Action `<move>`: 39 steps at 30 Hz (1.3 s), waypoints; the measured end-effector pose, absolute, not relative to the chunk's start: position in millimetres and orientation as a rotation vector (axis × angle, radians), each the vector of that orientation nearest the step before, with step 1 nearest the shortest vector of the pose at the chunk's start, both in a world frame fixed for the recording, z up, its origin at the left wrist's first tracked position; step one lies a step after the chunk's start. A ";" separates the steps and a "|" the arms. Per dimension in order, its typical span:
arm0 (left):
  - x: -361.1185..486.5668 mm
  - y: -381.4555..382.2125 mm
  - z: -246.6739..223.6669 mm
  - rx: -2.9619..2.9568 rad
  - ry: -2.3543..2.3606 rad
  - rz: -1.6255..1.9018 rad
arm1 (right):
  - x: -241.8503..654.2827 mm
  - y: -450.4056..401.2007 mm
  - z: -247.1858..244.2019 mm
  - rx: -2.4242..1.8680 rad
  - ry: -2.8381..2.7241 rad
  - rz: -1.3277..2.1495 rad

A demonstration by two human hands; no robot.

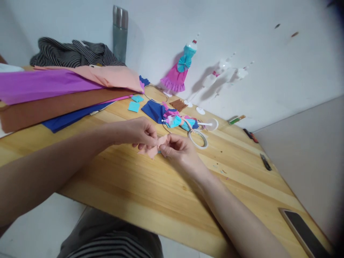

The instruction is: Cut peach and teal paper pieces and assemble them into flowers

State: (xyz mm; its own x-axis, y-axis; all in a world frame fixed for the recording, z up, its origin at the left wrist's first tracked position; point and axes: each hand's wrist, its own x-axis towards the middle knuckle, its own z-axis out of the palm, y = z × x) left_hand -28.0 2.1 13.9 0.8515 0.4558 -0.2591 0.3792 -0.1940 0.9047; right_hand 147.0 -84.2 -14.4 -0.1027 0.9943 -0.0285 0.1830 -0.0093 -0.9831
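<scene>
A small piece of peach crepe paper [153,151] is pinched between both hands above the wooden table [129,193]. My left hand [139,130] closes on it from the left, thumb against the curled fingers. From the right, my right hand [180,148] grips its other end between thumb and finger. The paper's lower edge looks jagged. Just beyond the hands lies a small doll form [178,120] dressed in blue, pink and turquoise paper, on its side with its round white base [213,124] to the right. A tape roll [198,139] rests beside my right hand.
Purple, peach and brown paper sheets [53,107] are stacked at left, near a striped cloth [77,53] and a bottle [119,36]. A dressed doll form [182,68] and white forms [221,66] stand by the wall. A phone [306,233] and cutter [265,162] lie right.
</scene>
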 end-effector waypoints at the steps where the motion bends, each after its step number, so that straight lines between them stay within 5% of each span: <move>1: -28.0 2.6 13.3 1.806 0.639 0.092 | 146.3 -83.7 -13.9 -1.290 -1.424 1.210; 18: -30.6 7.9 9.6 1.751 0.541 0.042 | 155.1 -80.4 -18.9 -1.162 -1.280 1.600; 39: -27.6 3.3 8.0 1.896 0.828 -0.071 | 151.7 -82.5 -21.1 -1.525 -1.686 1.168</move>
State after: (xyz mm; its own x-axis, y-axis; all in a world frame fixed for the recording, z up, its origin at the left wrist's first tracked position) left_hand -27.6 3.3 8.0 0.7618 0.5117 -0.3973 0.5717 -0.2424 0.7839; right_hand 151.7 -82.5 -21.1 -0.1807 0.9742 -0.1356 0.4689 -0.0359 -0.8825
